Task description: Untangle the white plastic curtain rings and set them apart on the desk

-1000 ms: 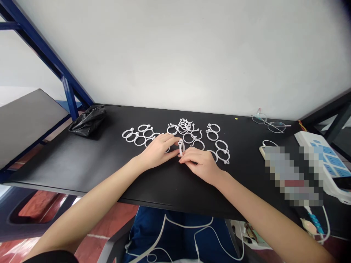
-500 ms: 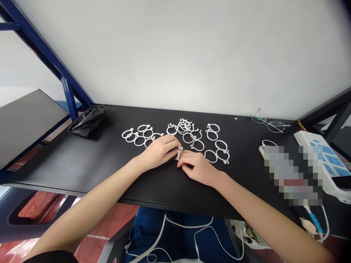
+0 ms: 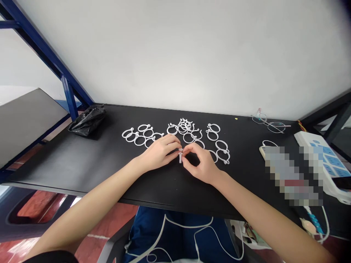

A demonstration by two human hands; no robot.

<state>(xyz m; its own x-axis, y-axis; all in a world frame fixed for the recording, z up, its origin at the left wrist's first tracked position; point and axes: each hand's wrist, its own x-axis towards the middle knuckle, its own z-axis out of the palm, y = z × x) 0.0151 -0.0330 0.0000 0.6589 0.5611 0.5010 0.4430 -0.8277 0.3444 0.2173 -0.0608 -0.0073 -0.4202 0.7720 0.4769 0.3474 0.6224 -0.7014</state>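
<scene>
Just above the black tabletop, my left hand (image 3: 163, 150) and my right hand (image 3: 202, 163) meet at a small white plastic ring (image 3: 180, 157), seen nearly edge-on. Fingertips of both hands pinch it, the left from its left side and the right from its right. My right thumb and forefinger curve into a loop. Beyond the hands lies a spread of similar white rings with small knobs at their ends: a left group (image 3: 140, 140), a heaped middle group (image 3: 184, 127) and a right group (image 3: 221, 155). My fingers partly cover the held ring and some rings behind.
A crumpled black plastic bag (image 3: 88, 121) rests at the table's back left. Eyeglasses (image 3: 276, 126) lie at the back right, near a white power strip (image 3: 330, 162) and a pixelated phone (image 3: 290, 175) with a cable. White cables (image 3: 161, 233) hang over my lap.
My right hand has shifted its fingers, from curled over the ring to a thumb-and-forefinger pinch. The ring now shows more upright. My left hand has barely moved.
</scene>
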